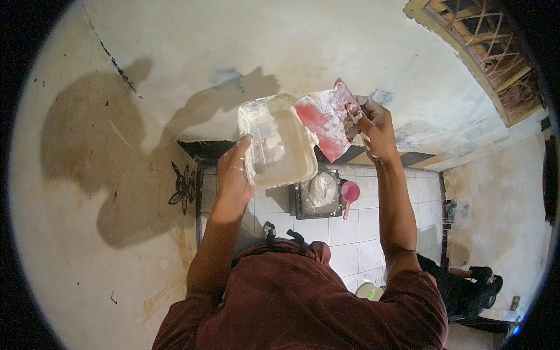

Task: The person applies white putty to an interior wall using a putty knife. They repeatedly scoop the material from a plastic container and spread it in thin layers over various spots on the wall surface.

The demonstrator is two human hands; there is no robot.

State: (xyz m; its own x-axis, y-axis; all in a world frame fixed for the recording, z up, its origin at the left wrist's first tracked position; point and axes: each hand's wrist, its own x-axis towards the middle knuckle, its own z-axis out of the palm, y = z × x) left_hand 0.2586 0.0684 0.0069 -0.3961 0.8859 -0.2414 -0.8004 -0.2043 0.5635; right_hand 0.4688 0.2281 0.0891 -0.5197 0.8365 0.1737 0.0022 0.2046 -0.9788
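My left hand grips a translucent rectangular plastic tub by its left side, thumb over the rim. White paste is smeared along the tub's rim and walls. Pinched in my right hand is a red putty spreader, its flat face largely coated in white paste. The spreader's left edge is right beside the tub's right rim; whether they touch I cannot tell. White smudges mark the fingers of my right hand.
Ahead rises a pale, stained wall. Below, on the white tiled floor, a dark crate carries a white plastic bag, with a pink dipper beside it. A lattice vent is at upper right; black cloth lies lower right.
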